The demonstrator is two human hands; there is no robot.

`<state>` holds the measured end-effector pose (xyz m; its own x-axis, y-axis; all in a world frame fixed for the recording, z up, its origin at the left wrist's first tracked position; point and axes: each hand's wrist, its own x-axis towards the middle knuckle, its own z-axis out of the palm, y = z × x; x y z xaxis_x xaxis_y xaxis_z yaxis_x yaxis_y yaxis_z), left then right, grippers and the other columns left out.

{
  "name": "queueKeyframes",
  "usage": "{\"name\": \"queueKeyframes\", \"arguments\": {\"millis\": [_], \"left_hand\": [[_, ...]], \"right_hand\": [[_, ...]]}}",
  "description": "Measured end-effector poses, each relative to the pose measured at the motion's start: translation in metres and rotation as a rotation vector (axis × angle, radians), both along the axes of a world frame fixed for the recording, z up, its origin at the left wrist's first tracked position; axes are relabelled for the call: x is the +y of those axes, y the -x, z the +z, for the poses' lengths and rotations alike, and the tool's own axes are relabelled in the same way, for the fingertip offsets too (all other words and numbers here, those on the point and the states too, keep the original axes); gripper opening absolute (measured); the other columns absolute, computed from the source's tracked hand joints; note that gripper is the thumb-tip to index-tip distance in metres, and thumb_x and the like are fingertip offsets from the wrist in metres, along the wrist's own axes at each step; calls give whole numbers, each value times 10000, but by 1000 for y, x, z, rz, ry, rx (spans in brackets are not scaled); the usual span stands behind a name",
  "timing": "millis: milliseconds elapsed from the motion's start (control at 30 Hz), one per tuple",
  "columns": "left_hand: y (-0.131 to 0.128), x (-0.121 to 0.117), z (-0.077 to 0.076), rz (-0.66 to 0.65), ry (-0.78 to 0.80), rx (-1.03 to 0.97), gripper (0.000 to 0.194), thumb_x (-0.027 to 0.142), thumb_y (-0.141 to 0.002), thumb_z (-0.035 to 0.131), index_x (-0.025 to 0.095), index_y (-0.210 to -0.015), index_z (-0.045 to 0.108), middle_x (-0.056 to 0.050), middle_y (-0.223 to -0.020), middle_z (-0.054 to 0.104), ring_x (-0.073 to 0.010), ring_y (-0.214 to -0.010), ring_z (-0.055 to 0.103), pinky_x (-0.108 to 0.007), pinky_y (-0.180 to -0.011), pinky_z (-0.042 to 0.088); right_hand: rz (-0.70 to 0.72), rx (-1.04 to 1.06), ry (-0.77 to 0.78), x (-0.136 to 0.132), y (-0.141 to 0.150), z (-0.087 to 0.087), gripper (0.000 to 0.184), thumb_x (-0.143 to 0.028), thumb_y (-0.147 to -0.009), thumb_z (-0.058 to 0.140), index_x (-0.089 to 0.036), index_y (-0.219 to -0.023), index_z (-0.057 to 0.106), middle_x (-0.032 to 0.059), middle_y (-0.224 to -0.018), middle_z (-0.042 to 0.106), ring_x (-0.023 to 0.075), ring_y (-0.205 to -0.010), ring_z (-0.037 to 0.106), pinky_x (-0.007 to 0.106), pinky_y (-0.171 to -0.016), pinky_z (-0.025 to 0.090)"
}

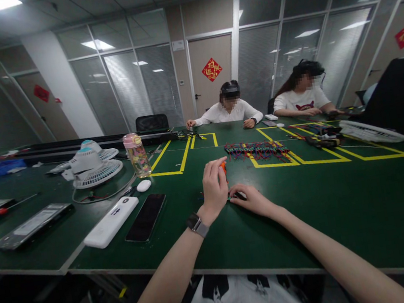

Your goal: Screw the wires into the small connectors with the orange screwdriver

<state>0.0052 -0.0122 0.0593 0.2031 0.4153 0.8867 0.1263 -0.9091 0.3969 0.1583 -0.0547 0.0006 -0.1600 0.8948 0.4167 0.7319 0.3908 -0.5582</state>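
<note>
Above the green table, my left hand [214, 182], with a watch [196, 224] on the wrist, is closed around an orange object [223, 166]. Most of that object is hidden by the fingers, so its kind does not show. My right hand [251, 200] rests low on the table just to the right, its fingertips pinched at a small green piece [229, 198]. A dark bit shows between those fingers, too small to name. Beyond both hands lies a row of small parts with red and blue wires [257, 151].
Left of my hands lie a black phone [145, 218], a white power bank [112, 221] and a white oval case [144, 186]. Behind them stand a bottle [137, 156] and fan parts [94, 167]. Yellow tape [276, 164] marks the table; two people sit across.
</note>
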Motion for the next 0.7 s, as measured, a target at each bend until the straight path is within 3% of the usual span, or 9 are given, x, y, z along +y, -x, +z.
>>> {"name": "queueKeyframes", "arguments": {"millis": [200,433,600,700], "left_hand": [[0,-2,0,116,10,-9,214,302,-905,497,204,-1051,621,-56,-951,484,-162,-888,523,-299,-800,460],[0,0,0,24,1,-9,305,180,-963,300,181,-1107,568,-82,-1034,601,-176,-999,548,-341,-893,438],[0,-1,0,106,-17,-32,195,292,-903,502,202,-1017,633,-60,-958,517,-166,-905,532,-304,-814,460],[-1,-1,0,94,-4,-25,200,267,-917,473,198,-1028,624,-57,-937,517,-160,-888,531,-296,-801,460]], "right_hand": [[-2,-13,-2,1,-1,-1,49,-209,-802,605,-192,-836,635,43,-905,664,190,-861,607,322,-807,467],[-2,-6,-1,1,-1,-1,51,-219,-807,601,-195,-839,632,49,-932,667,191,-878,611,328,-820,469],[-8,-11,-2,1,-1,-1,47,-218,-804,602,-196,-835,630,42,-907,666,191,-863,612,319,-806,469],[-7,-8,-2,0,0,0,52,-222,-805,599,-194,-835,629,42,-910,664,190,-860,610,319,-803,470]]}}
